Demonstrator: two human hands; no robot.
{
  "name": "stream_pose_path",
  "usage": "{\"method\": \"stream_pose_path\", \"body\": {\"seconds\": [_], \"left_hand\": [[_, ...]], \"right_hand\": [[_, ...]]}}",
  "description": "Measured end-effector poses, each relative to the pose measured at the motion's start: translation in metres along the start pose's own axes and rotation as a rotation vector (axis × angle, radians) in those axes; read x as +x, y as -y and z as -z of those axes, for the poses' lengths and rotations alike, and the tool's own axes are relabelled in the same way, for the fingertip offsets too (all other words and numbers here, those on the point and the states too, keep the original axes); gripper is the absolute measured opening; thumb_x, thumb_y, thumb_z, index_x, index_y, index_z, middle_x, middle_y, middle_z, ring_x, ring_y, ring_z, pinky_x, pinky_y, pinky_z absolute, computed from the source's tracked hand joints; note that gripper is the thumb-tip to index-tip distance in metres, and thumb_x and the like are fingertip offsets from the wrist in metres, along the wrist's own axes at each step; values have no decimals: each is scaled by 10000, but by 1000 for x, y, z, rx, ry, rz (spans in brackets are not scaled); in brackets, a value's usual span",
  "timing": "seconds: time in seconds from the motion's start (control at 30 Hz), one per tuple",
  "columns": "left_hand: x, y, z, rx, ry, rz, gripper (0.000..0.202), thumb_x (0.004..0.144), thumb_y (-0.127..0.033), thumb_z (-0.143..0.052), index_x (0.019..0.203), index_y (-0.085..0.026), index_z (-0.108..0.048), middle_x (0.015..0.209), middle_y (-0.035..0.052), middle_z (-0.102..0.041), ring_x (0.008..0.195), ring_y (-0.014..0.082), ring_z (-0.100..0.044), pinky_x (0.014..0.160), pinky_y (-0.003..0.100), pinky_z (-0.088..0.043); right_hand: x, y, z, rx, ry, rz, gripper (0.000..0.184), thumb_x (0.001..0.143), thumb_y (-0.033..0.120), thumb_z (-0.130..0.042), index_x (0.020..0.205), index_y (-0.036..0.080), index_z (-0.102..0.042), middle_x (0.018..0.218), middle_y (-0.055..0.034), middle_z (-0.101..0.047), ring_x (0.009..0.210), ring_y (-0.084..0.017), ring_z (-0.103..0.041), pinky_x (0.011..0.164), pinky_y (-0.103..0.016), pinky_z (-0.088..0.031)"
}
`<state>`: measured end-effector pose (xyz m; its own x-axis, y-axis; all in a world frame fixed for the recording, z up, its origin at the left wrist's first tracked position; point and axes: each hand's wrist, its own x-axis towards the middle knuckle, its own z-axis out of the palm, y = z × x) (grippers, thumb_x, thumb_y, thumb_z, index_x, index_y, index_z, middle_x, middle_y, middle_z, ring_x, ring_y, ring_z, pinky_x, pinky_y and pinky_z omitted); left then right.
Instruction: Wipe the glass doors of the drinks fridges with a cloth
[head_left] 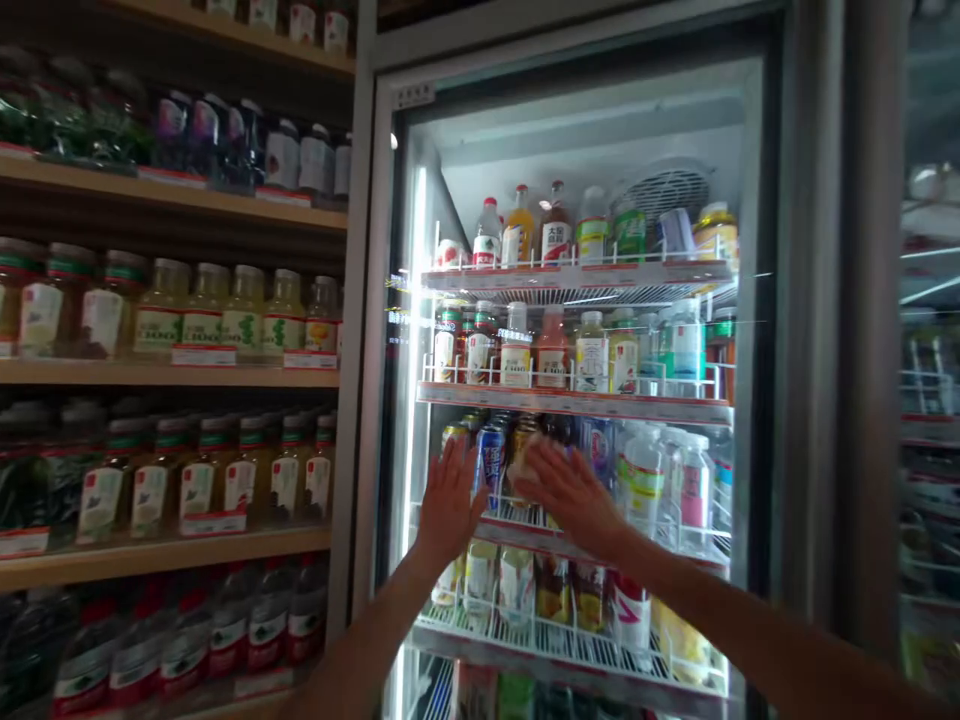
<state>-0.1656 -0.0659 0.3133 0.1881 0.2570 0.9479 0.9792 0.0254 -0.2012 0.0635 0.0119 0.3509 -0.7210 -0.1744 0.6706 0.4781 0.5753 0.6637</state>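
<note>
A person's left hand (450, 503) and right hand (570, 495) spread wide open, holding nothing, at the glass door (585, 130) of a drinks cooler, level with canned drinks (491, 465); contact with the glass is unclear.

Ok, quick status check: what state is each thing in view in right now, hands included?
left hand: open, palm forward, fingers spread, raised before the cooler
right hand: open, flat, fingers pointing left
glass cooler door: appears shut
cooler light strip: lit
cooler wire shelves: stocked with bottles and cans
wooden shelves: stocked with bottled drinks
</note>
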Motion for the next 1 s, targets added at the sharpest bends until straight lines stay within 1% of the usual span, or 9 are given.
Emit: {"method": "stream_pose_path", "body": {"seconds": [0.1,0.27,0.43,0.47,0.6,0.67,0.8,0.93,1.0], "left_hand": [[4,-18,-4,-28,-7,-54,573,922,-309,-391,1445,-162,-208,1485,140,-304,1413,247,-151,1102,466,-267],[13,-41,-13,-57,-34,-34,586,913,-283,-412,1447,-153,-209,1489,149,-290,1414,266,-137,1107,482,-246],[17,-64,-24,-98,-30,-61,594,913,-294,-402,1456,-173,-194,1502,131,-264,1417,263,-123,1119,482,-220],[18,-67,-27,-98,-32,-57,602,913,-301,-404,1460,-180,-182,1506,127,-256,1417,266,-116,1122,489,-209],[17,-73,-34,-78,-61,-35,661,913,-349,-416,1474,-204,-96,1520,113,-210,1419,270,-91,1133,509,-163],[18,-72,-35,-75,-71,-36,676,913,-353,-422,1475,-212,-73,1522,107,-202,1420,268,-91,1135,509,-154],[18,-70,-36,-90,-67,-59,697,904,-353,-444,1474,-214,-69,1522,108,-198,1417,275,-99,1137,510,-147],[18,-70,-36,-95,-78,-60,699,904,-339,-439,1474,-214,-54,1529,106,-170,1418,277,-87,1137,520,-134],[18,-71,-36,-95,-88,-54,703,902,-340,-446,1474,-211,-59,1529,108,-170,1419,276,-86,1138,517,-135]], "right_hand": [[-23,-2,6,41,38,131,451,833,252,-551,1274,324,-491,1461,-17,-370,1413,-192,-158,1150,-440,-21],[-39,-25,22,-54,-7,-270,485,820,178,-544,1288,290,-483,1489,-70,-315,1422,-232,-128,1132,-504,-71],[-74,-25,28,19,71,75,457,832,178,-531,1259,339,-502,1462,-1,-371,1417,-176,-152,1153,-435,-48],[-77,-31,31,5,69,40,446,834,168,-524,1248,334,-512,1460,-3,-376,1416,-176,-156,1152,-440,-54],[-88,-53,42,-104,-20,-385,426,831,150,-508,1237,277,-532,1500,-73,-291,1420,-233,-140,1126,-494,-132],[-104,-48,41,-100,-23,-404,423,826,145,-505,1222,289,-545,1503,-62,-285,1418,-233,-150,1124,-483,-160],[-134,-41,42,-66,52,-225,393,836,157,-506,1177,345,-564,1468,4,-362,1408,-188,-195,1140,-445,-164],[-125,-71,53,-216,-127,-618,449,862,147,-441,1294,264,-476,1532,-69,-200,1415,-251,-160,1108,-507,-226],[-126,-71,54,-246,-190,-695,482,867,147,-427,1339,244,-423,1547,-86,-130,1413,-279,-156,1087,-523,-269]]}}
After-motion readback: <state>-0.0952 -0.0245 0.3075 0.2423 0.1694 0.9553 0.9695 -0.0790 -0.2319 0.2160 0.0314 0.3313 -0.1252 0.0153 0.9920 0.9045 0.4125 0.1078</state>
